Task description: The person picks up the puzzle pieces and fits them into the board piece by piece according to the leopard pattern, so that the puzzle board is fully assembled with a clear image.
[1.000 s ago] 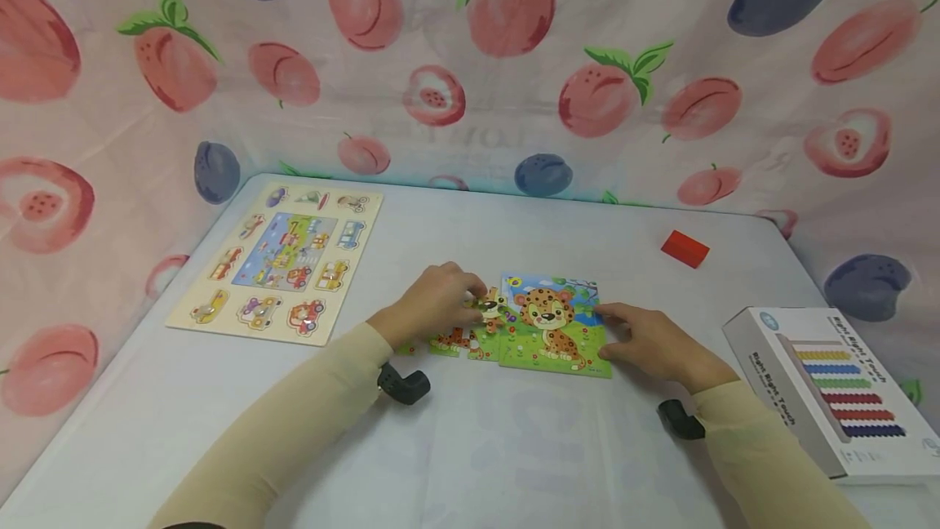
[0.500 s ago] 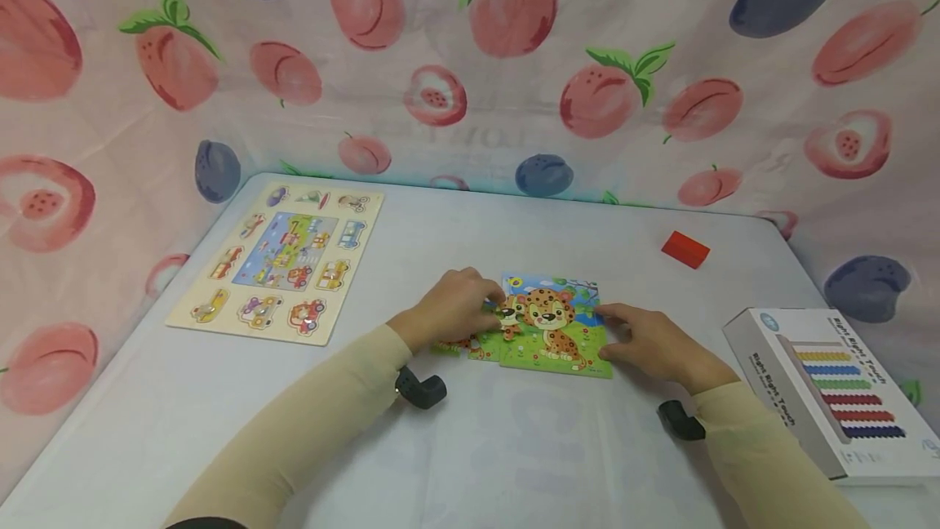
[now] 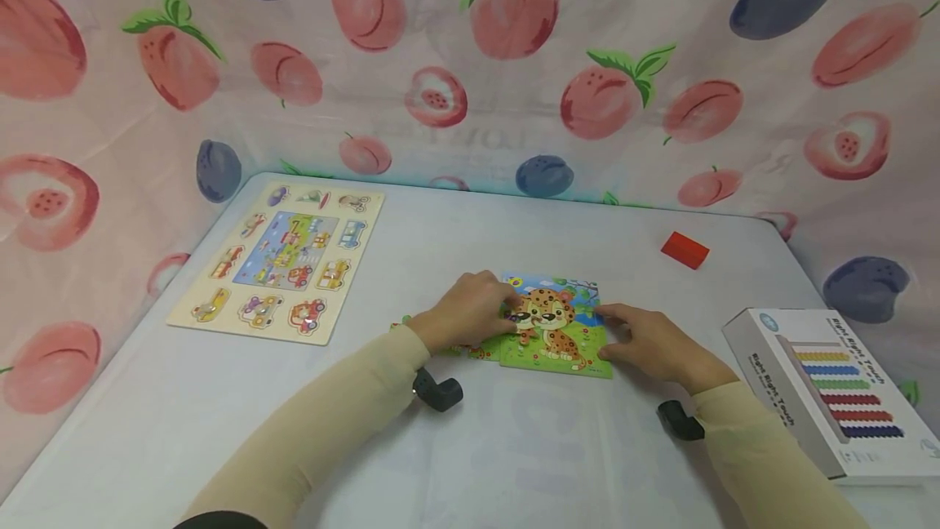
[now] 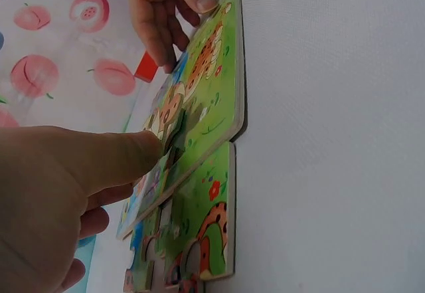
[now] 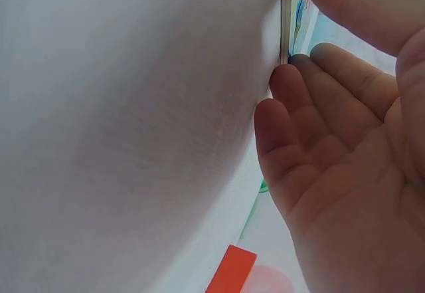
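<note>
A square leopard picture board [image 3: 573, 362] lies on the white table between the two hands. Held by my left hand [image 3: 470, 313], a small jigsaw piece [image 3: 525, 320] with part of a leopard's face overlaps the board's left half. In the left wrist view the thumb pinches this piece [image 4: 174, 132], tilted just above the board; the fingers behind are partly hidden. Joined green jigsaw pieces [image 4: 216, 190] lie against the board's left side, mostly under my left hand in the head view. My right hand [image 3: 654, 340] rests at the board's right edge, thumb and fingers extended and apart.
A wooden vehicle puzzle board [image 3: 184, 313] lies at the back left. Toward the back right sits a red block [image 3: 685, 250]. A white box [image 3: 793, 398] printed with coloured strips stands at the right edge, beside my right forearm. A fruit-print curtain [image 3: 485, 104] encloses the table.
My left hand has moved right with the jigsaw piece, from beside the leopard board to over its left half. The right hand has stayed at the board's edge.
</note>
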A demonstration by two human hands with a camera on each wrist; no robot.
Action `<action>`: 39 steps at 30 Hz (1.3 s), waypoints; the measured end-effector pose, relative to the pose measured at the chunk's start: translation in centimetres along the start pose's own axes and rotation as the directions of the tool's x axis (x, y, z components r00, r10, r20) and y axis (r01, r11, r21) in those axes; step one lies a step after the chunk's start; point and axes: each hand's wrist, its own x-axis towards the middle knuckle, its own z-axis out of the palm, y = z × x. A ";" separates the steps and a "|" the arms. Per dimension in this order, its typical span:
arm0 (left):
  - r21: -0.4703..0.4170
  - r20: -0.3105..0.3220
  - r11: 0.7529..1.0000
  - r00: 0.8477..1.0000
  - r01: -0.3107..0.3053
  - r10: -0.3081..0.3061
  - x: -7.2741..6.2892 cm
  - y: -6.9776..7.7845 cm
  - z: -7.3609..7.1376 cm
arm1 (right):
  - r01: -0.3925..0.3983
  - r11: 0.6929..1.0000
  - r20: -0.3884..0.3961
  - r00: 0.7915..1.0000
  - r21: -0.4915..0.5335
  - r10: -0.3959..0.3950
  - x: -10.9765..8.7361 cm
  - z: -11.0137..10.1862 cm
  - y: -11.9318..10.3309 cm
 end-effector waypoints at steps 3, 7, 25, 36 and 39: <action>0.015 0.002 1.000 1.000 -0.002 0.002 0.2 0.2 0.1 | -0.002 1.000 -0.002 1.000 0.000 0.002 0.0 0.0 0.1; 0.009 -0.003 1.000 1.000 -0.008 0.008 0.5 0.3 0.3 | -0.004 1.000 -0.004 1.000 0.000 0.004 0.1 0.0 0.2; 0.027 -0.020 0.999 1.000 -0.024 0.024 1.6 0.7 1.1 | 0.009 1.000 -0.006 1.000 -0.002 -0.009 0.1 0.0 0.1; 0.048 -0.019 0.998 0.999 -0.031 0.032 2.1 1.3 1.3 | 0.002 1.000 -0.006 1.000 -0.006 -0.002 0.2 0.1 0.2; 0.051 -0.021 0.998 0.999 -0.033 0.034 2.2 1.4 1.4 | 0.001 1.000 -0.008 1.000 -0.006 -0.002 0.2 0.1 0.2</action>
